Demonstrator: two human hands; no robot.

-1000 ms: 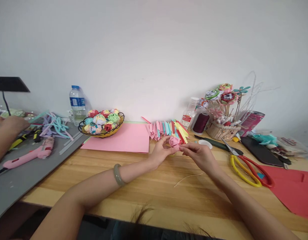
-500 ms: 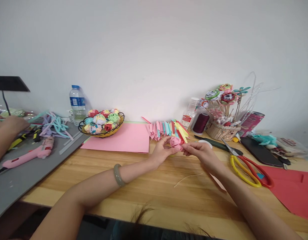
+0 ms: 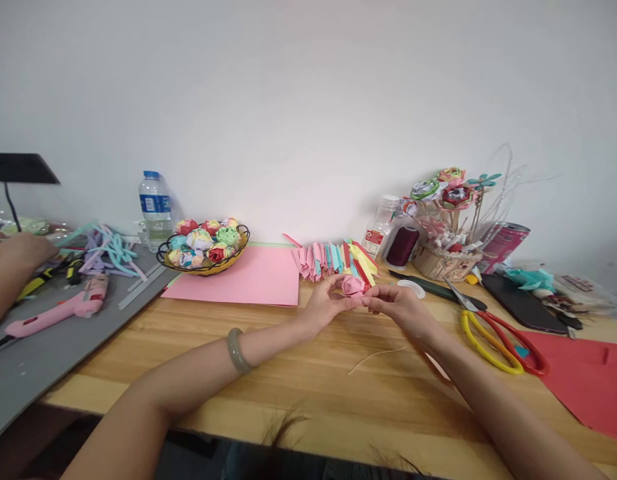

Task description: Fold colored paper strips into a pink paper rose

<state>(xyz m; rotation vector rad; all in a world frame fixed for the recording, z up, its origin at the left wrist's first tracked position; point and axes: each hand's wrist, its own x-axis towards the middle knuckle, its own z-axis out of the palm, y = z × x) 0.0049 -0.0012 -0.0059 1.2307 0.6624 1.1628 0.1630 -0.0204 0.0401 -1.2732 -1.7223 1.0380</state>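
Observation:
Both my hands grip a small pink paper flower (image 3: pixel 353 285) above the middle of the wooden table. My left hand (image 3: pixel 324 305) has its fingers closed around the flower's left side and base. From the right, my right hand (image 3: pixel 401 305) pinches its lower edge between thumb and fingers, and the fingertips of both hands nearly meet. Just behind them lies a row of folded paper pieces (image 3: pixel 322 260) in pink, blue, red and yellow. On the table below my hands is a thin pale string (image 3: pixel 375 359).
Pink paper sheets (image 3: pixel 263 280) lie left, under a basket of paper flowers (image 3: pixel 208 267). Right are scissors (image 3: pixel 488 333), a thread spool (image 3: pixel 402 247), a phone (image 3: pixel 523 303) and red paper (image 3: pixel 583 380). Another person's hand (image 3: pixel 25 250) works far left, near a pink glue gun (image 3: pixel 63 313).
My right hand has shifted slightly left, its fingertips closer to my left thumb at the flower's base. The pink flower has turned or tilted a little.

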